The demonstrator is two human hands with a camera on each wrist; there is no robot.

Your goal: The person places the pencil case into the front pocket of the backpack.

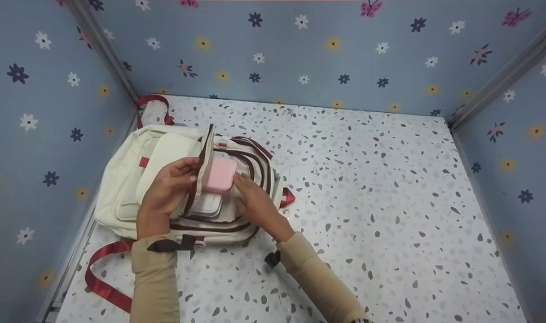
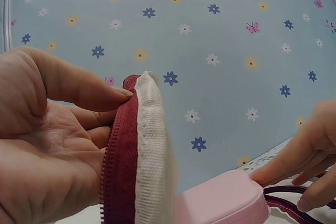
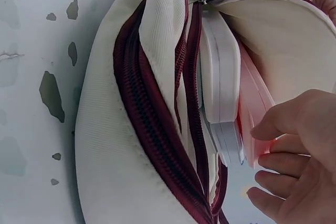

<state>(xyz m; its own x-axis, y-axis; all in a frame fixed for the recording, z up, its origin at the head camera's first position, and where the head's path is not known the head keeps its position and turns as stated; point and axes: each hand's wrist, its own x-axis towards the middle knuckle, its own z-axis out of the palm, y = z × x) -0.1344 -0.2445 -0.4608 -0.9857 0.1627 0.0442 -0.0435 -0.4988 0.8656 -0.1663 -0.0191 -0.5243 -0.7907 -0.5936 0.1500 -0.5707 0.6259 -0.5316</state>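
A cream backpack (image 1: pixel 116 188) with dark red zips lies on the speckled surface, its front pocket unzipped. My left hand (image 1: pixel 167 188) pinches the zip edge of the pocket flap (image 2: pixel 155 166) between thumb and fingers, holding it up. Inside the pocket sits a pink rounded case (image 1: pixel 221 174), partly behind the flap. My right hand (image 1: pixel 257 199) touches the outer end of the pink case with its fingertips (image 3: pixel 261 131). Next to it in the pocket stand a white case (image 3: pixel 223 72) and a thinner pale case (image 3: pixel 226 140). Their lower parts are hidden in the pocket.
Red straps (image 1: pixel 98 287) spread from the backpack toward the near left and the far left corner. Blue flowered panels (image 1: pixel 300 58) enclose the speckled surface (image 1: pixel 380 202) at the back and both sides. Another zipped compartment (image 3: pixel 152 124) runs beside the pocket.
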